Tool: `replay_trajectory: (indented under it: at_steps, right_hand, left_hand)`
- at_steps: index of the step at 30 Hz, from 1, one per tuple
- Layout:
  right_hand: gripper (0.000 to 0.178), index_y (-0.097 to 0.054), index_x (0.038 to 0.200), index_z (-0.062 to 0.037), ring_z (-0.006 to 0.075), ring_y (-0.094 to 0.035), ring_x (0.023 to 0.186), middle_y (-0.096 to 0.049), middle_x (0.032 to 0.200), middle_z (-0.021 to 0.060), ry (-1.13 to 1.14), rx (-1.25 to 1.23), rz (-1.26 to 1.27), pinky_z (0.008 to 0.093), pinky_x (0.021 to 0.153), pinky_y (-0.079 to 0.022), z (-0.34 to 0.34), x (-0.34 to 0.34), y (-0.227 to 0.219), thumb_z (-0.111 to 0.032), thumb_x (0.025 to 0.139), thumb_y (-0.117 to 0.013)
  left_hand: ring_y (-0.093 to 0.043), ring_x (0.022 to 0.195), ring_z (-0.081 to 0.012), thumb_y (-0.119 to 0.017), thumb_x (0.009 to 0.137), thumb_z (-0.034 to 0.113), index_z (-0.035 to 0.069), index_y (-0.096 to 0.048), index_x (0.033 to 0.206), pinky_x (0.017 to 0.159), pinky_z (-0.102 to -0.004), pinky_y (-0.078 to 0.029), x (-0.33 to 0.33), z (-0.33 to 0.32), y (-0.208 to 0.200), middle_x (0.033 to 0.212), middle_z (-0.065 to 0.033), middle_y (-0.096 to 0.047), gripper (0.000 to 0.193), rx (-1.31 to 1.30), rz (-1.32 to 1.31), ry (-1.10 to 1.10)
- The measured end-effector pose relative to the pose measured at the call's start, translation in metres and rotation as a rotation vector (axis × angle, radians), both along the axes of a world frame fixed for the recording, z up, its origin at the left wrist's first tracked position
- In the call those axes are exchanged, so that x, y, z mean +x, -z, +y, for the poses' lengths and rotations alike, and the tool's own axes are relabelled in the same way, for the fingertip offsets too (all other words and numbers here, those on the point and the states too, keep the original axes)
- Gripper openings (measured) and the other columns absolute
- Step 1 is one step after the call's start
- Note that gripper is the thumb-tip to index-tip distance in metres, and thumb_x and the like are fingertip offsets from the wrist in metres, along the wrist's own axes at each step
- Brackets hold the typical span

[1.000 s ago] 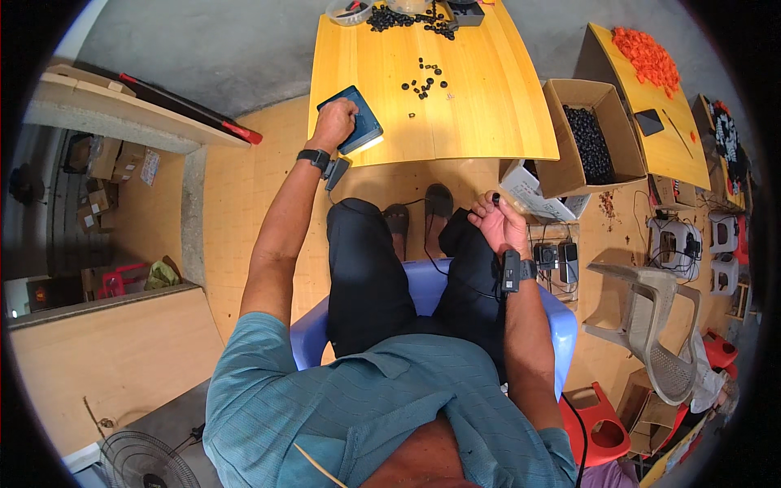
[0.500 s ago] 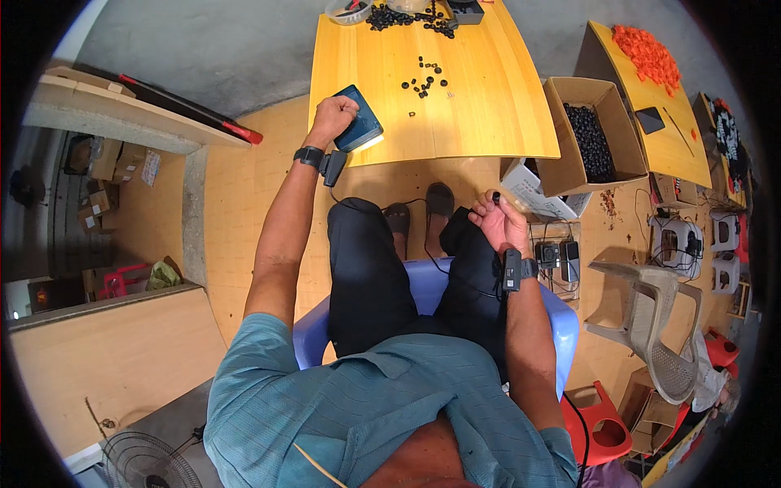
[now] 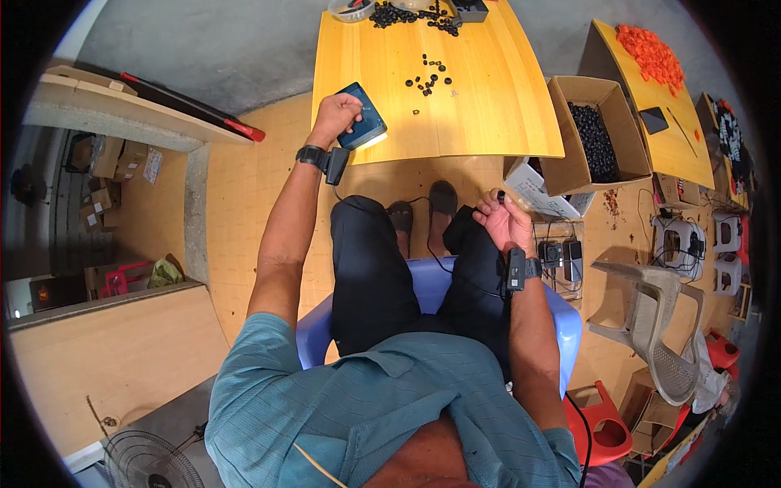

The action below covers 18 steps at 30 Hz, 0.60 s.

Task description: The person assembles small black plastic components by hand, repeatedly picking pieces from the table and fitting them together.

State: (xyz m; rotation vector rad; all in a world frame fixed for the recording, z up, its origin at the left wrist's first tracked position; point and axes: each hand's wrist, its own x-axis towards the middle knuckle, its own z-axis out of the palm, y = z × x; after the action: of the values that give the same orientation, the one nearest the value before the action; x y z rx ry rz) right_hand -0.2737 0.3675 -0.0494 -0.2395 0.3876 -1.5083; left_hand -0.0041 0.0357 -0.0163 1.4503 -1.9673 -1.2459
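Resting over a dark blue flat tablet-like device (image 3: 371, 122) at the table's near left corner is my left hand (image 3: 338, 119). Its fingers are curled in and no object shows between them. Out over my right knee, my right hand (image 3: 506, 221) is turned palm up. Thumb and fingertips pinch a small black piece (image 3: 500, 196), whose exact kind is too small to make out. On the yellow wooden table (image 3: 488, 106), several loose black ring-like pieces (image 3: 427, 84) are scattered ahead of the device.
To the right stands an open cardboard box (image 3: 630, 134) filled with small black pieces, above a white carton (image 3: 533, 189). More black pieces (image 3: 394, 15) lie at the table's far end near a clear bowl (image 3: 350, 11). A second table holds an orange heap (image 3: 649, 57).
My left hand's fingers have loosened slightly over the device. My right hand has stayed almost in place with the black piece. The whole view has shifted slightly.
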Motion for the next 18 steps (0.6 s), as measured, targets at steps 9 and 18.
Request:
replay_trajectory:
  at_steps: [9,18]
  right_hand:
    - [0.022,-0.056,0.098,-0.0089,0.0176,-0.048,0.086,-0.049,0.084,0.001,-0.026,-0.012,0.005,0.037,0.085,-0.044,-0.003,0.0,-0.003,-0.03,0.094,-0.06]
    - [0.021,-0.056,0.097,-0.0088,0.0174,-0.048,0.087,-0.048,0.085,0.0009,-0.032,-0.026,-0.011,0.0371,0.086,-0.043,-0.003,-0.002,-0.001,-0.03,0.095,-0.059]
  left_hand:
    - [-0.064,0.066,-0.0113,-0.064,0.08,0.005,0.002,-0.071,0.085,0.062,-0.0283,-0.053,0.006,-0.011,0.004,0.074,-0.0058,-0.069,0.009,0.133,0.079,0.115]
    - [-0.069,0.082,-0.0334,-0.058,0.078,-0.001,0.001,-0.073,0.084,0.075,-0.0384,-0.055,0.003,-0.002,0.003,0.085,-0.0191,-0.071,0.016,-0.512,-0.238,0.209]
